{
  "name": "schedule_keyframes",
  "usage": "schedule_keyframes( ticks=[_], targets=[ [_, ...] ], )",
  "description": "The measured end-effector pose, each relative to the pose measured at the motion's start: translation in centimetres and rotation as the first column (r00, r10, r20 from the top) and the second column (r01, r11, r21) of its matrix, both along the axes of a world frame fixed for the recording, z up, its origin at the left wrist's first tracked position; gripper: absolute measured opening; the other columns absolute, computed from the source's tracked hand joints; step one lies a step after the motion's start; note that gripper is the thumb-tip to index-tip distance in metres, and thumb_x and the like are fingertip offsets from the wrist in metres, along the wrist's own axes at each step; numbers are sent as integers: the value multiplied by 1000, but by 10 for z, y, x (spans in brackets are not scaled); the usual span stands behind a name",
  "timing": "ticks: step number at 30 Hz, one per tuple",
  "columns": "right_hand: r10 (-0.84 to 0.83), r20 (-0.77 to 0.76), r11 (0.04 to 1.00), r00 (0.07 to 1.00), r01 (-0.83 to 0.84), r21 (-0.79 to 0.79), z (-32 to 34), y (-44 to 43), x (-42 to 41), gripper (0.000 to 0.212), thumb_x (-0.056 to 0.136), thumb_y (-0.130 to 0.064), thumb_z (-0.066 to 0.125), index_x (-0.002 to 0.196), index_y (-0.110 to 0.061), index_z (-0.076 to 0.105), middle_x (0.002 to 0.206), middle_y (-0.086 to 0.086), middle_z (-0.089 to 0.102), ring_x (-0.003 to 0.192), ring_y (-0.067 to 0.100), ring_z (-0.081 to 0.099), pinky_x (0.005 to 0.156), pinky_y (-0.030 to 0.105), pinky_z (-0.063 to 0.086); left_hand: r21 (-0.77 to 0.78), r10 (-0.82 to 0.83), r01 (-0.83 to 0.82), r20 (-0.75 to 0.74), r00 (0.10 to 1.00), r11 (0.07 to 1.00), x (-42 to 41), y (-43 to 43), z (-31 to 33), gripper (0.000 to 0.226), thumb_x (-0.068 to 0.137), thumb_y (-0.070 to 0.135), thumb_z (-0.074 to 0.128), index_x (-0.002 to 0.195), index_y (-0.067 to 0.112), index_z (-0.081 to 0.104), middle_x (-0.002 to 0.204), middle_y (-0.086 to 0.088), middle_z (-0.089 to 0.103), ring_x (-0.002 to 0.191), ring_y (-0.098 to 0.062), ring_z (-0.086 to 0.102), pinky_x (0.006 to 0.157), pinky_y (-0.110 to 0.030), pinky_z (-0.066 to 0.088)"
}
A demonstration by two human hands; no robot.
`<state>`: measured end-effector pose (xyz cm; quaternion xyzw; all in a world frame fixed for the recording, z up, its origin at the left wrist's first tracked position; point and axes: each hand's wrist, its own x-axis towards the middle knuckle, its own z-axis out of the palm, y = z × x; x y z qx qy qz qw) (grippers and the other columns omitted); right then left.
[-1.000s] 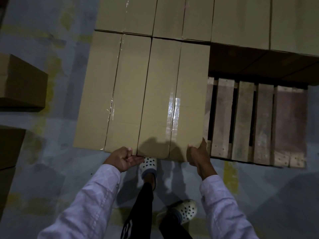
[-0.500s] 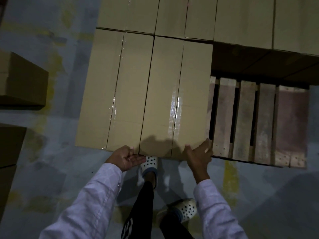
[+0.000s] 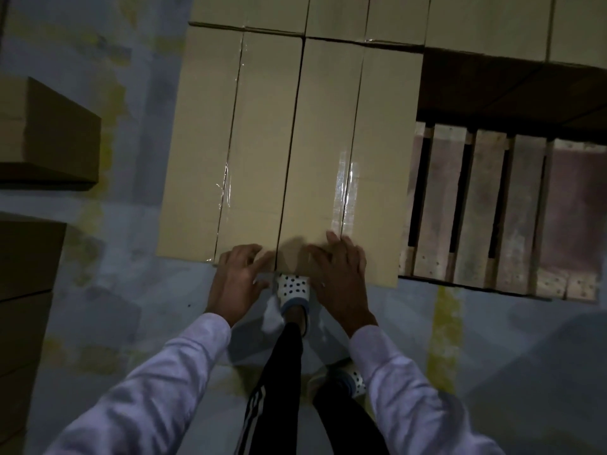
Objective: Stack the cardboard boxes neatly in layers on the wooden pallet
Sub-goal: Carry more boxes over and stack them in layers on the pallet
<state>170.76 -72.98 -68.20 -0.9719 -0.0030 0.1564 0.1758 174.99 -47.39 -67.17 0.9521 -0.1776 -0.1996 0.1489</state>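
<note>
The left hand (image 3: 241, 279) and right hand (image 3: 341, 274) press flat, spread fingers on the placed boxes (image 3: 328, 142), while the wooden pallet (image 3: 525, 208) lies bare at three o'clock, its layer apparently unfinished.

Pallet (image 3: 499, 208): left part hidden under boxes (image 3: 295, 142). Far row (image 3: 486, 24) behind pallet's bare slats cut by top edge. Floor boxes (image 3: 49, 133) left of pallet cut by left edge.
</note>
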Motion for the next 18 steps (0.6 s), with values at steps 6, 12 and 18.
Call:
schedule_keyframes(
  ticks=[6,12,18],
  targets=[
    [70,80,993,994,-63,-97,0,5,10,60,90,-32,75,148,-33,59,167,14,37,153,45,34,117,72,25,22,-185,184,164,969,983,21,-10,0,54,76,29,92,125,14,74,120,-16,65,110,-39,62,88,-48,46],
    [61,3,996,998,-61,-58,0,8,10,73,85,-29,82,152,-36,54,170,14,32,154,43,33,117,73,26,1,-274,278,169,947,961,27,-6,-2,45,82,33,89,119,13,76,119,-15,65,106,-36,61,88,-47,50],
    [79,1,991,997,-79,-107,-1,4,16,59,92,-44,70,149,-40,56,170,11,33,152,39,36,116,68,28,-17,-275,281,149,950,960,31,-5,-4,43,85,31,86,122,13,73,122,-13,64,109,-34,60,89,-45,52]
  ],
)
